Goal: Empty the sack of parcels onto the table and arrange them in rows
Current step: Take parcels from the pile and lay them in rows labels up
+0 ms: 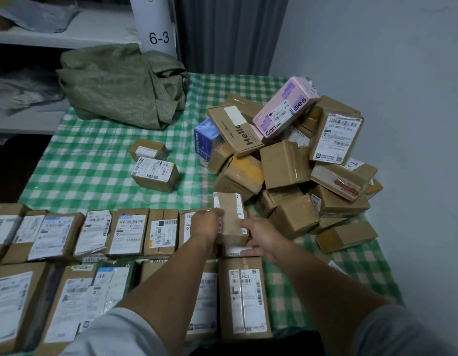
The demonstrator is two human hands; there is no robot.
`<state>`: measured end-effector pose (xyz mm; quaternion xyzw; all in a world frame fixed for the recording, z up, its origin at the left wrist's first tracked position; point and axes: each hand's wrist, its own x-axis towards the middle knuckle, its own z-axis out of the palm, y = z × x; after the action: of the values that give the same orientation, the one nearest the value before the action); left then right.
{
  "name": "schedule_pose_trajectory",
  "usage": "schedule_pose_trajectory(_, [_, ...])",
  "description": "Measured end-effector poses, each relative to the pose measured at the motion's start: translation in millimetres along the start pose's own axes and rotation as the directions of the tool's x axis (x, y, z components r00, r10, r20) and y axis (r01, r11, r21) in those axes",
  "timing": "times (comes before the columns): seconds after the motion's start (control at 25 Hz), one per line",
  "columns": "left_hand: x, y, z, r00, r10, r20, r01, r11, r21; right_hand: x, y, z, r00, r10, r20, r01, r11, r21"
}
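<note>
A small brown parcel (pixel 230 217) stands at the right end of the far row of parcels (pixel 127 232). My left hand (pixel 206 223) grips its left side and my right hand (pixel 258 236) holds its right side from below. A second row of larger parcels (pixel 244 296) lies nearer me along the table's front edge. An unsorted pile of cardboard boxes (pixel 287 170) fills the right of the table, topped by a pink box (pixel 281 109). The crumpled green sack (pixel 120 83) lies at the back left.
Two loose small parcels (pixel 156 170) sit mid-table on the green checked tablecloth (pixel 81 155). White shelves (pixel 43 34) with grey bags stand at the left, with a post marked 6-3 (pixel 158 24) behind the sack. A grey wall bounds the right side.
</note>
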<state>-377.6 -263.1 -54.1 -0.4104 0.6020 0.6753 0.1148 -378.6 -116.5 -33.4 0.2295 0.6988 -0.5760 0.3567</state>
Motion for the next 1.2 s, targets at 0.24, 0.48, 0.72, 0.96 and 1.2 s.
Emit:
schedule_pose_trajectory(0.24, [-8.6, 8.4, -16.5, 0.995, -0.054, 0.090, 0.057, 0.998, -0.028, 1.8, -10.5, 20.1, 0.999, -0.030, -0.021, 0.031, 0.999, 0.031])
schedule_pose_trajectory(0.48, [-13.4, 19.7, -31.3, 0.994, -0.095, 0.054, 0.099, 0.992, -0.075, 14.5, -25.0, 39.7, 0.998, -0.058, 0.006, 0.057, 0.995, 0.081])
schedule_pose_trajectory(0.72, [30.2, 47.4, -30.0, 0.984, 0.001, -0.176, -0.018, 0.995, -0.094, 29.6, -34.4, 16.4, 0.999, -0.039, -0.018, 0.039, 0.999, 0.037])
schedule_pose_trajectory(0.96, [51.8, 59.5, -15.8, 0.970, -0.019, -0.241, 0.036, 0.997, 0.068, 43.1, -52.2, -8.9, 0.995, -0.039, -0.097, 0.041, 0.999, 0.027])
schedule_pose_trajectory(1.2, [44.0, 86.5, 16.2, 0.987, 0.080, -0.138, -0.079, 0.997, 0.014, 45.6, -67.2, -22.6, 0.889, 0.015, -0.458, 0.087, 0.976, 0.200])
